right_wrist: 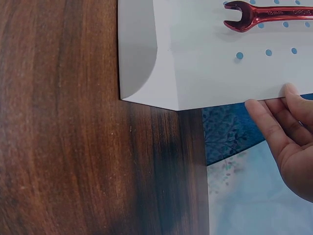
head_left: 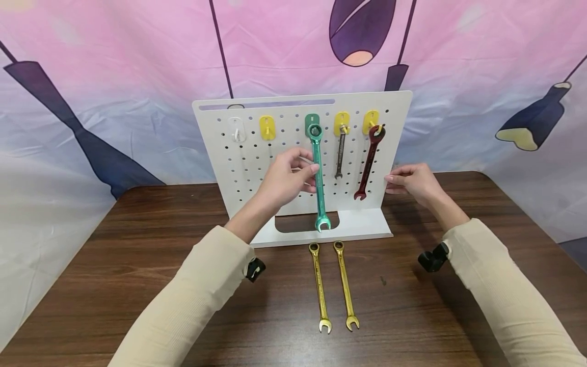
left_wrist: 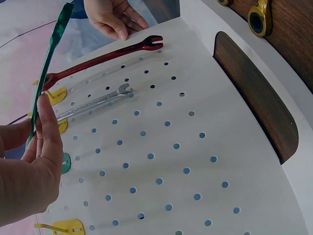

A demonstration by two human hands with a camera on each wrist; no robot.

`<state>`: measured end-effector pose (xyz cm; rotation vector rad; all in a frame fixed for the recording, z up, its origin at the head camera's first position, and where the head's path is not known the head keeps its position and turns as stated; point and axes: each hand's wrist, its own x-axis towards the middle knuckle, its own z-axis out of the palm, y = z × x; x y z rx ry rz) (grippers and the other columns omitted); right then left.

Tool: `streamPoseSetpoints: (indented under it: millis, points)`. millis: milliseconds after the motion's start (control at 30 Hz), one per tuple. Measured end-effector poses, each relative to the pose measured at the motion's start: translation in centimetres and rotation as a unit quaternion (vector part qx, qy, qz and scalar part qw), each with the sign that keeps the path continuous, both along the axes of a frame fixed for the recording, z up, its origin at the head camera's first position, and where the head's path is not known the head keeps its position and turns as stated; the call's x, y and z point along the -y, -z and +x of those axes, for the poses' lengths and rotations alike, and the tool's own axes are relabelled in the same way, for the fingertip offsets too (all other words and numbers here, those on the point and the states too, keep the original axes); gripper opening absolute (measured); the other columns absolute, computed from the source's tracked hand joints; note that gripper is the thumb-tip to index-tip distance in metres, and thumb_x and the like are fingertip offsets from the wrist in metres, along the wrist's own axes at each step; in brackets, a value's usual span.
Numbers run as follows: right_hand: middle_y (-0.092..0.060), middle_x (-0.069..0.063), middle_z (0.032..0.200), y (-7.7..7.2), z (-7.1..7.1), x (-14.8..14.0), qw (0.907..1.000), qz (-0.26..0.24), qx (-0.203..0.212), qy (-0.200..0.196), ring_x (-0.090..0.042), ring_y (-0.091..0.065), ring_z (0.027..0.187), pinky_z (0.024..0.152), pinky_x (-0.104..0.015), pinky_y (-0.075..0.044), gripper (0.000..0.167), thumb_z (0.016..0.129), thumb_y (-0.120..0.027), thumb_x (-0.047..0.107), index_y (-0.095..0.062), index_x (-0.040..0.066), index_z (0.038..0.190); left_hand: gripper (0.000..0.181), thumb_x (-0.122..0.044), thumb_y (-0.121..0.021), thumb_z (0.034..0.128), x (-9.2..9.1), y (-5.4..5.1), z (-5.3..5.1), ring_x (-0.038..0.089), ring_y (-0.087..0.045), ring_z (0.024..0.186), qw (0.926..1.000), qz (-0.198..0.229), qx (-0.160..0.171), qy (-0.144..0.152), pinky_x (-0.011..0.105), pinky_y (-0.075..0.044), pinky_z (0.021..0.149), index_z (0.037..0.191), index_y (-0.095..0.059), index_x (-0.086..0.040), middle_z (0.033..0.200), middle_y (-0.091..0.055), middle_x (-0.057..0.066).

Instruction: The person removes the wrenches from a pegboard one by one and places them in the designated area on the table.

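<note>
Your left grip [head_left: 286, 178] pinches the green wrench [head_left: 319, 178]; your right grip [head_left: 415, 182] pinches the white pegboard [head_left: 389, 148] edge. The red wrench [right_wrist: 250, 17] appears marked "15mm CHROME".

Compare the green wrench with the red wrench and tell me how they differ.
Hold: the left hand grips the green wrench, while the red wrench hangs from a yellow hook with no hand on it.
Tilt: in the head view, the green wrench's lower end leans slightly right; the red wrench's slants left.
Shared: both have a ring at the top, an open end at the bottom and a shiny finish.
</note>
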<state>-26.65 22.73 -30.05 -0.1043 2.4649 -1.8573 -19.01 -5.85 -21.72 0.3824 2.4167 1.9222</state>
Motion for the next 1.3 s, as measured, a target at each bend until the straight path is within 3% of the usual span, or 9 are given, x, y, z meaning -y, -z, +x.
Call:
streamPoseSetpoints:
  millis: [367, 767, 1067, 1300]
  points:
    - [-0.054, -0.016, 0.099, 0.2, 0.1, -0.1, 1.0, -0.001, -0.001, 0.0, -0.014, -0.064, 0.078, 0.083, -0.043, -0.052, 0.029, 0.088, -0.058, 0.004, -0.056, -0.018, 0.107, 0.015, -0.001, -0.052, 0.0916, -0.2, -0.5, 0.5, 0.023, -0.062, 0.072, 0.9998, 0.014, 0.008, 0.007, 0.031, -0.058, 0.066, 0.106, -0.051, 0.003, 0.092, -0.06, 0.016]
    - [-0.053, -0.018, 0.103, 0.1, 0.1, -0.1, 1.0, 0.005, 0.004, 0.002, -0.014, -0.064, 0.078, 0.082, -0.041, -0.053, 0.03, 0.088, -0.058, 0.006, -0.055, -0.017, 0.108, 0.016, -0.001, -0.053, 0.0913, 0.1, 0.0, 0.8, 0.023, -0.062, 0.073, 0.9995, 0.008, 0.022, 0.02, 0.03, -0.058, 0.066, 0.106, -0.052, 0.002, 0.089, -0.06, 0.016]
    - [-0.055, -0.016, 0.099, 0.0, 0.1, -0.1, 1.0, -0.005, 0.003, 0.002, -0.015, -0.065, 0.076, 0.08, -0.04, -0.054, 0.03, 0.088, -0.058, 0.004, -0.055, -0.019, 0.107, 0.015, -0.002, -0.053, 0.0913, 0.4, 1.4, 1.0, 0.021, -0.061, 0.072, 0.9985, -0.007, 0.049, 0.025, 0.032, -0.058, 0.067, 0.105, -0.051, 0.002, 0.087, -0.06, 0.016]
    - [-0.058, -0.012, 0.093, 0.0, 0.1, 0.0, 0.9997, -0.022, 0.002, 0.001, -0.016, -0.066, 0.075, 0.082, -0.043, -0.053, 0.025, 0.087, -0.059, 0.001, -0.057, -0.018, 0.104, 0.012, 0.001, -0.052, 0.091, 0.6, 2.9, 0.9, 0.018, -0.06, 0.066, 0.9967, -0.008, 0.077, 0.023, 0.039, -0.057, 0.071, 0.102, -0.049, 0.004, 0.082, -0.058, 0.014]
